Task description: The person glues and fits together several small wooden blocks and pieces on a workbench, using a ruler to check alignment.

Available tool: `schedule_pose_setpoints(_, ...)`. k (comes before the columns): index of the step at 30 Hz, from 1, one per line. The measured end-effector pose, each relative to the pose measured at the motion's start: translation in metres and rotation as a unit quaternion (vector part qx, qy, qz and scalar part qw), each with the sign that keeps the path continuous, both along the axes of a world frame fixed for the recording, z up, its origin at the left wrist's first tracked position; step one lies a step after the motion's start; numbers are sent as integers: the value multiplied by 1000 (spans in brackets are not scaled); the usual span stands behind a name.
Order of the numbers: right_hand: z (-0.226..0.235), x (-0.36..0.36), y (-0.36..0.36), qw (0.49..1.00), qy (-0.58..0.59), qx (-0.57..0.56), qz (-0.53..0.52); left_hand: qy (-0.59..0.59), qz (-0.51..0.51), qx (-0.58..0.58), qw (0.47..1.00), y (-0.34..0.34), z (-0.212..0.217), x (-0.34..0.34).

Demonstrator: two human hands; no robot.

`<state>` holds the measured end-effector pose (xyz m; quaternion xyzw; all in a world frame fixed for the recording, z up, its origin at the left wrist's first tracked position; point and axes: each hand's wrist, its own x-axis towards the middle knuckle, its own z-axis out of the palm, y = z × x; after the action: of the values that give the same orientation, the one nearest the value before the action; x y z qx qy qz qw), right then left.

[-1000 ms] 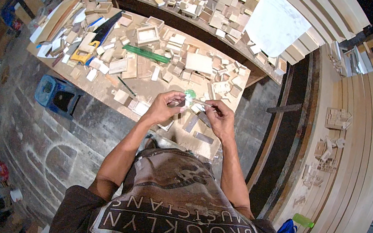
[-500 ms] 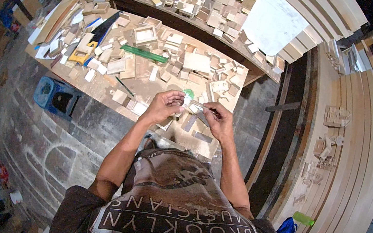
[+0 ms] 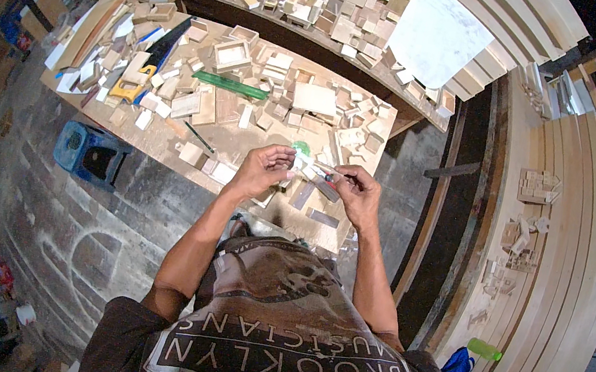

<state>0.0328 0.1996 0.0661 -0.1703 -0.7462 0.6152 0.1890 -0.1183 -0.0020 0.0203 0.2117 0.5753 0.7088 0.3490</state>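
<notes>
Both my hands are raised together over the near edge of a wooden workbench [image 3: 164, 138]. My left hand [image 3: 263, 169] is closed around a small object with a green cap, its body mostly hidden by the fingers. My right hand [image 3: 356, 194] pinches a small pale piece [image 3: 314, 170] that reaches across to the left hand. The two hands almost touch. Small wooden blocks and offcuts [image 3: 305, 96] cover the bench beyond them.
A green ruler [image 3: 230, 85] and a yellow-handled tool [image 3: 130, 88] lie among the blocks. A blue plastic stool [image 3: 90, 152] stands on the floor at left. Long pale planks [image 3: 578, 256] lean along the right. A second bench [image 3: 296, 8] with more blocks stands behind.
My hands have stayed at the same spot, with only slight finger movement around the small piece.
</notes>
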Motion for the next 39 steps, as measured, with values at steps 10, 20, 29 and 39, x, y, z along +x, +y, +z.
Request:
schedule_pose_setpoints(10, -5, 4, 4, 998, -46, 30, 13, 9, -4, -13, 1000, -5, -2, -1)
schedule_pose_setpoints(20, 6, -11, -10, 997, -63, 40, 35, -7, -8, -27, 1000, -8, -1, 3)
schedule_pose_setpoints(29, -21, -44, 4, 994, -74, 82, -22, 6, 36, -34, 999, -25, 1, 1)
schedule_pose_setpoints(39, -73, -102, 16, 920, -110, 353, 129, 160, 55, -159, 973, -42, 11, 12)
